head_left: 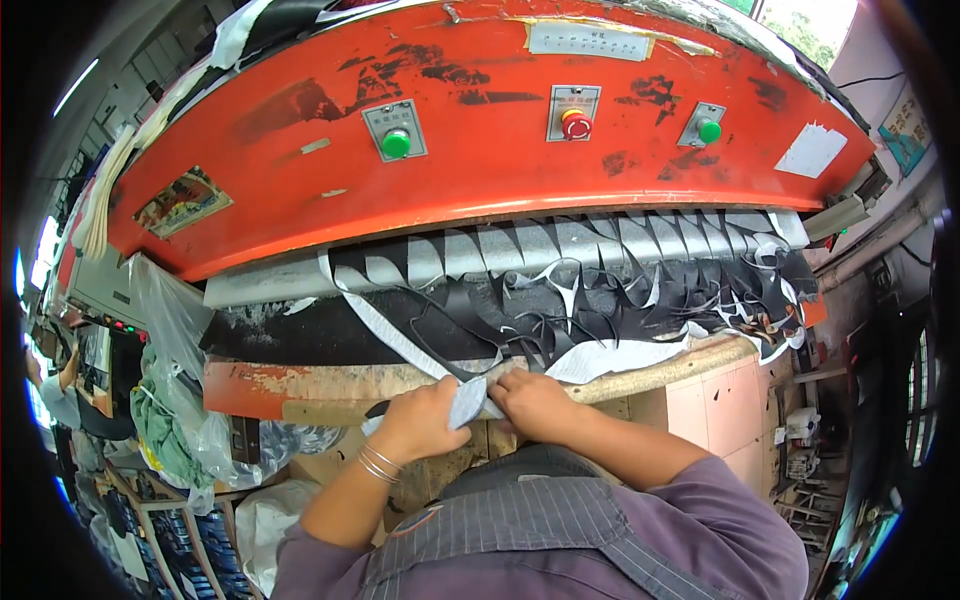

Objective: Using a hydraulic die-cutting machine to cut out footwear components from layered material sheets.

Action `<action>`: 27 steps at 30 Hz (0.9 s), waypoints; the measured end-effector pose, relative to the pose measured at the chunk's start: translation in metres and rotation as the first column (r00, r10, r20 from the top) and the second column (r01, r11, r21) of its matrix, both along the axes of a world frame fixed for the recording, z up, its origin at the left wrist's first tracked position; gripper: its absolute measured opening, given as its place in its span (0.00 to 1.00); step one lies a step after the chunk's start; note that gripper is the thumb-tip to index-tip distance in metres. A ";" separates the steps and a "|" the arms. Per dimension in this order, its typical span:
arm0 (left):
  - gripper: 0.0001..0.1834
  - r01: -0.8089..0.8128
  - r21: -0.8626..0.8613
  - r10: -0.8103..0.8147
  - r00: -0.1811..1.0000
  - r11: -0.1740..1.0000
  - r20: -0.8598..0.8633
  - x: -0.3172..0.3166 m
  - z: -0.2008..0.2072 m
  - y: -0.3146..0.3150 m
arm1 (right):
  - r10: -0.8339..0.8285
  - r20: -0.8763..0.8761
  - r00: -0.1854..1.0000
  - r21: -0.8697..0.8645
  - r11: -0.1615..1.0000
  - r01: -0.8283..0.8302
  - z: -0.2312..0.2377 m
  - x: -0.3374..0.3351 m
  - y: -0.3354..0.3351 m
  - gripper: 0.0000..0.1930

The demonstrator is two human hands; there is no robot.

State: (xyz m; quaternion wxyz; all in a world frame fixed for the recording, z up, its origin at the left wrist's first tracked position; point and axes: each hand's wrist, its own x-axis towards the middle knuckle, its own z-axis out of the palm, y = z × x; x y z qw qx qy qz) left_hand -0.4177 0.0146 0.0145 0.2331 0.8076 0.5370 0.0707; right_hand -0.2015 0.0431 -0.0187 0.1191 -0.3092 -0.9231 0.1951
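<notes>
At the front edge of the red press, my left hand (pixel 420 418) is closed round a folded grey-white piece of sheet material (pixel 467 403). Close beside it on the right, my right hand (pixel 537 403) has its fingers curled in on the strip ends; the fingertips are partly hidden. A long white-and-black strip (pixel 385 328) runs from my hands up to the far left of the press bed. Beyond my hands lies a tangle of cut black-and-white sheet scrap (pixel 567 292), full of pointed gaps. A wide white strip (pixel 615 358) hangs over the bed's worn edge, right of my hands.
Above the bed is the red press beam (pixel 480 150) with two green buttons and a red stop button (pixel 576 124). A worn wooden ledge (pixel 330 383) borders the front. Clear plastic and a green bag (pixel 165 420) hang at the left; a rack (pixel 170 540) stands below.
</notes>
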 end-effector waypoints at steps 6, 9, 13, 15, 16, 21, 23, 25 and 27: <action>0.24 -0.227 0.202 0.219 0.974 0.953 0.061 0.018 -0.013 -0.013 | -0.205 0.082 0.975 0.139 0.971 0.192 -0.007 -0.013 -0.007 0.22; 0.23 -0.285 0.140 0.283 0.958 0.948 0.036 0.021 -0.012 -0.006 | -0.226 0.116 0.967 0.128 0.969 0.211 -0.010 -0.011 -0.003 0.16; 0.25 -0.173 -0.125 0.175 0.985 0.977 0.006 0.005 0.006 0.001 | 0.078 0.413 0.908 -0.300 0.952 0.054 0.048 -0.002 0.032 0.19; 0.26 -0.161 -0.279 0.225 0.951 0.947 0.212 -0.019 0.005 0.012 | -0.051 0.005 0.999 -0.562 0.826 0.045 0.068 0.006 0.085 0.30; 0.27 -0.107 -0.422 0.291 0.870 0.900 0.399 -0.028 0.005 0.015 | -0.246 -0.092 0.965 -0.388 0.901 0.193 0.057 -0.001 0.109 0.34; 0.21 0.281 -0.610 0.671 -0.267 0.741 0.692 -0.059 0.006 0.098 | -0.476 -0.274 0.836 0.165 0.833 0.529 -0.029 -0.028 0.231 0.22; 0.20 0.272 -0.564 0.625 -0.384 0.780 0.680 -0.071 0.009 0.126 | -0.358 -0.366 0.859 0.285 0.836 0.469 -0.048 -0.025 0.240 0.18; 0.18 0.210 -0.589 0.622 -0.355 0.781 0.698 -0.087 0.008 0.146 | -0.560 -0.386 0.733 -0.241 0.828 0.506 -0.037 -0.011 0.246 0.18; 0.17 0.118 -0.613 0.620 -0.265 0.781 0.738 -0.096 0.000 0.172 | -0.727 -0.271 0.631 -0.602 0.640 0.478 -0.008 -0.017 0.243 0.17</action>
